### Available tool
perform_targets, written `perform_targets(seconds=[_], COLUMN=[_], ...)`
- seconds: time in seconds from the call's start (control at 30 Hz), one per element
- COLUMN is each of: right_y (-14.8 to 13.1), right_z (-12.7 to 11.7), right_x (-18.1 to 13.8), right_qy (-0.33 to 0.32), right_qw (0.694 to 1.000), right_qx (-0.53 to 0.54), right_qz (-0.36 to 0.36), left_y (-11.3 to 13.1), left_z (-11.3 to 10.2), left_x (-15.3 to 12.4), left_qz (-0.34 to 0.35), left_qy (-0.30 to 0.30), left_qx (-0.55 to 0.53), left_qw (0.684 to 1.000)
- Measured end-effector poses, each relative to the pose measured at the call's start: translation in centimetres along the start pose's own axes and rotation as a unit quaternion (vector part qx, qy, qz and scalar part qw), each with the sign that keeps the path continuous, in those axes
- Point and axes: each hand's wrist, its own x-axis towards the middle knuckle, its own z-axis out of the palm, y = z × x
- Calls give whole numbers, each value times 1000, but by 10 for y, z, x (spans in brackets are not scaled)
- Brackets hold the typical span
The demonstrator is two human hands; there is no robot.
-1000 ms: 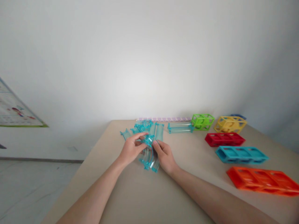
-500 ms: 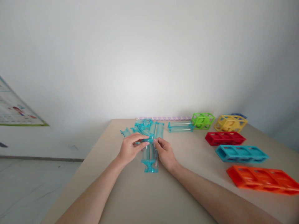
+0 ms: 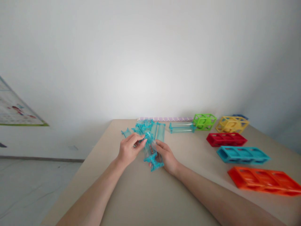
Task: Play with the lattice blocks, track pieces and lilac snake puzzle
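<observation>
Both hands hold a clear teal plastic track piece (image 3: 151,150) just above the beige table (image 3: 145,194). My left hand (image 3: 129,150) pinches its far end with thumb and fingertips. My right hand (image 3: 166,155) cups the piece from the right and below, fingers curled round it. The piece tilts, with its near end low by the right palm. Behind the hands lies a heap of more teal track pieces (image 3: 150,129).
A separate teal track piece (image 3: 181,128) lies at the back. To the right stand open frame blocks: green (image 3: 204,121), yellow (image 3: 232,124), red (image 3: 226,139), teal (image 3: 242,155), orange (image 3: 264,181). A pale purple strip (image 3: 165,119) lies along the table's far edge. The table's left edge drops to the floor.
The track piece has been turned in both hands and lifted at its far end. My right hand has slipped lower under it; my left hand has shifted its pinch to the top end.
</observation>
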Motion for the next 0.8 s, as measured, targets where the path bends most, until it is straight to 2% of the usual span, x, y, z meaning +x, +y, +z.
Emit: perform_targets(seconds=[0.13,0.23,0.37,0.47,0.53,0.6,0.67,0.73,0.8], right_y=[-19,-32,-35,-40,-47,-56,-63,-67,-68], right_z=[-9,-17,-22,-28,-39,-53,-70,-86,-100], right_x=[-8,-16,-22,-21,-19,-16,-13,-9,-7], right_qy=[12,9,34,55,80,110,127,134,141], right_qw=[997,984,928,856,782,691,613,574,565], right_qx=[-74,-178,-360,-495,-594,-699,-775,-807,-813], right_qz=[3,-32,-88,-137,-169,-150,-84,-25,7], left_y=[1,4,11,15,16,16,15,15,13], left_z=[2,6,12,13,13,12,12,12,13], left_x=[-4,-6,-7,-6,-6,-6,-6,-7,-7], left_qz=[36,72,102,87,66,46,37,29,25], left_qy=[-19,-29,-36,-66,-75,-69,-65,-70,-74], left_qx=[22,37,35,1,-25,-40,-47,-49,-51], left_qw=[999,996,993,994,995,996,996,996,996])
